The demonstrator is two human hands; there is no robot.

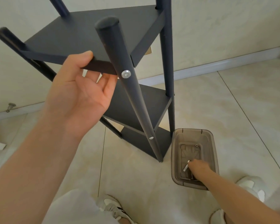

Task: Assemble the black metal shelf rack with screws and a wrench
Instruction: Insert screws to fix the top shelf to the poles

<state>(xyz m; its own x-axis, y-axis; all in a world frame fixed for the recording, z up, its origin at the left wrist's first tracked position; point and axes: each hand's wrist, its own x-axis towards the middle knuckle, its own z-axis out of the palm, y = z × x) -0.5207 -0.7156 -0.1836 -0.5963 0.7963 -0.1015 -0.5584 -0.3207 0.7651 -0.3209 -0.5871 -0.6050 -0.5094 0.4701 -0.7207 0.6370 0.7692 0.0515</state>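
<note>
Soft, even light is filling the scene; its source is lying outside the view. The glossy beige floor tiles (233, 110) are carrying a faint, diffuse sheen. The black metal shelf rack (87, 33) is casting only a weak shadow. Wide-angle distortion is bowing the pale skirting board (217, 65). The rack's upper post ends (2, 31) are rendering slightly blurred.

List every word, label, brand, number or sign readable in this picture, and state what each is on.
No readable text anywhere.
Black shelf rack: plain, no label shows.
Plastic bin: moulded relief on its floor, no letters legible.
Screw at the right hand: bare metal, too small to show marks.
Shoes: no legible brand.
</note>
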